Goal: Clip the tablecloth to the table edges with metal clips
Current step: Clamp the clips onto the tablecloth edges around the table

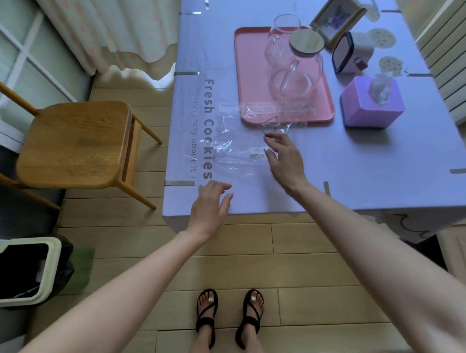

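Observation:
A lilac tablecloth [364, 157] printed "Fresh Cookies" covers the table. Flat metal clips sit on its edges: several along the left edge, such as the nearest left-edge clip [179, 183], one on the near edge [326, 188] and some on the right edge [464, 171]. A crumpled clear plastic bag [233, 151] lies on the cloth, partly over the tray. My right hand [284, 160] reaches over the bag with relaxed fingers, fingertips at its edge. My left hand [211, 207] hovers open over the near-left table corner, holding nothing.
A pink tray [249, 76] carries a glass jug with a wooden lid [301, 60] and a glass cup. A purple tissue box [372, 103], small mirror and picture frame stand further back. A wooden chair [75, 142] is left of the table, a bin [21, 269] on the floor.

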`<state>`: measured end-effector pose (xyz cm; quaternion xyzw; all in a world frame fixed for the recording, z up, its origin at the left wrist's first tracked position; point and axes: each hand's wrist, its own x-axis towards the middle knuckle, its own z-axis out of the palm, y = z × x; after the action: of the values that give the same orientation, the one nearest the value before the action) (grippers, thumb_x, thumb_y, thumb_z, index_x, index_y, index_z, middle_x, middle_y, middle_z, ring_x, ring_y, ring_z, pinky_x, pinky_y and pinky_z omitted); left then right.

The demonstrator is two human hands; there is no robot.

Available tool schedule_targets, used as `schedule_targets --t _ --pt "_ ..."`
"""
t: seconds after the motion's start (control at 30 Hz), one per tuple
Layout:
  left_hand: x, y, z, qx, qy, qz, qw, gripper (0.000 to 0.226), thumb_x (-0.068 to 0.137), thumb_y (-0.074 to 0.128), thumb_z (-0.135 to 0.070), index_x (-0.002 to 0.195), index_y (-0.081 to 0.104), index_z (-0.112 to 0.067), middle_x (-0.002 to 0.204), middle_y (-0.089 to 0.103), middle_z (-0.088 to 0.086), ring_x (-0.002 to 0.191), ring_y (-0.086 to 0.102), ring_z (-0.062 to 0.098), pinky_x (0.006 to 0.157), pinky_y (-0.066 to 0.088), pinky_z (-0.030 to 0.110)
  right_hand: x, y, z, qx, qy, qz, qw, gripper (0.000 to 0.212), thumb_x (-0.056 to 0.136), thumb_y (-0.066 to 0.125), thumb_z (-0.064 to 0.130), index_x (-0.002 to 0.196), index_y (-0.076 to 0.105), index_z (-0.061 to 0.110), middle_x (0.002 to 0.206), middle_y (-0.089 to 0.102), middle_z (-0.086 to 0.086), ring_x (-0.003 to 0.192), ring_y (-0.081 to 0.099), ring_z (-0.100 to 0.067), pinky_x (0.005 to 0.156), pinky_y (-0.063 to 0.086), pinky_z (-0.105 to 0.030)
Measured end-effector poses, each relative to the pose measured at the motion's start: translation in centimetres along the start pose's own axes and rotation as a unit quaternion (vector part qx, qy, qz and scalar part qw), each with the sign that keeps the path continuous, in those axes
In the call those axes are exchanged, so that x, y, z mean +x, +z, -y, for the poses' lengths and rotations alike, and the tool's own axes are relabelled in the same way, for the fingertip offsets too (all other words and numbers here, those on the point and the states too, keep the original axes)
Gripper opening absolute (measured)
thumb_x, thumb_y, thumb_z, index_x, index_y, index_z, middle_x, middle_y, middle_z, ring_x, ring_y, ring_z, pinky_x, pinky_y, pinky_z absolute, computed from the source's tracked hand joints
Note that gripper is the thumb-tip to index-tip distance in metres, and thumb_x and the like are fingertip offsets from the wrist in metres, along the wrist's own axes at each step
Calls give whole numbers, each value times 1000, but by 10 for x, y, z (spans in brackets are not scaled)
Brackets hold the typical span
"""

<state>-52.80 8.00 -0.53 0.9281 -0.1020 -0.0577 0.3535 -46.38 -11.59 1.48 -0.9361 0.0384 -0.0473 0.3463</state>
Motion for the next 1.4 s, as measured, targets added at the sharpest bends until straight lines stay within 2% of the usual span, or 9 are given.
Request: schedule_targets --t 0.2,0.37,0.5,0.6,0.7,0.87,1.1,1.27,1.4 --pt "38 24 -82 -406 -224 84 882 29 99 41 -29 116 50 -7 107 60 7 98 61 21 85 51 33 -71 -19 -3 94 -97 19 991 42 81 50 -10 116 65 6 119 62 -8 103 60 -14 88 42 -16" --pt "44 56 -110 -347 -220 127 903 18 98 43 -22 96 55 -9 96 61 11 86 61 25 73 55 38 -107 -36 -27 97 -70 35 992 29 82 52 -2 104 69 7 116 65 0 104 59 -12 88 46 -25" --pt "44 70 -133 -296 -175 171 923 20 99 38 -23 94 52 -10 91 64 9 71 64 25 73 53 39 -115 -59 -40 80 -20 -126 989 28 78 47 9 91 72 13 91 72 4 88 60 -6 76 46 -20" --pt "51 78 -145 -208 -109 222 946 18 99 36 -27 94 50 -16 93 69 1 73 68 23 75 50 36 -107 -77 -57 87 55 -189 977 23 82 56 8 102 65 15 100 61 5 90 57 -7 74 50 -25" --pt "60 90 -155 -119 -32 276 953 17 99 39 -27 96 53 -18 97 70 0 82 68 20 78 48 34 -98 -95 -78 117 147 -115 975 22 83 67 17 105 64 22 107 60 4 95 56 -12 82 47 -26" --pt "70 109 -173 -86 29 290 953 13 98 43 -15 88 52 -13 100 68 12 90 66 29 72 44 29 -101 -123 -99 312 259 -31 914 10 82 68 8 85 66 16 81 66 -5 64 65 -17 62 52 -26" --pt "83 147 -207 -63 -13 261 963 24 90 59 -32 105 60 -13 110 61 7 91 63 27 71 45 27 -110 -158 -140 395 286 -38 872 19 78 67 -9 77 59 8 72 65 -5 57 65 -16 57 52 -23" --pt "89 184 -248 -180 -103 249 946 36 85 58 -5 120 58 -9 118 60 11 106 60 24 97 46 37 -112 -190 -182 400 291 -53 867 17 75 64 -16 75 60 1 68 64 -11 55 64 -13 55 53 -21" --pt "92 215 -295 -338 -192 224 894 34 88 40 6 119 53 0 113 54 13 98 62 23 90 51 34 -114 -219 -222 424 312 -41 849 11 88 60 2 79 65 -4 70 66 -15 65 67 -21 62 57 -24"
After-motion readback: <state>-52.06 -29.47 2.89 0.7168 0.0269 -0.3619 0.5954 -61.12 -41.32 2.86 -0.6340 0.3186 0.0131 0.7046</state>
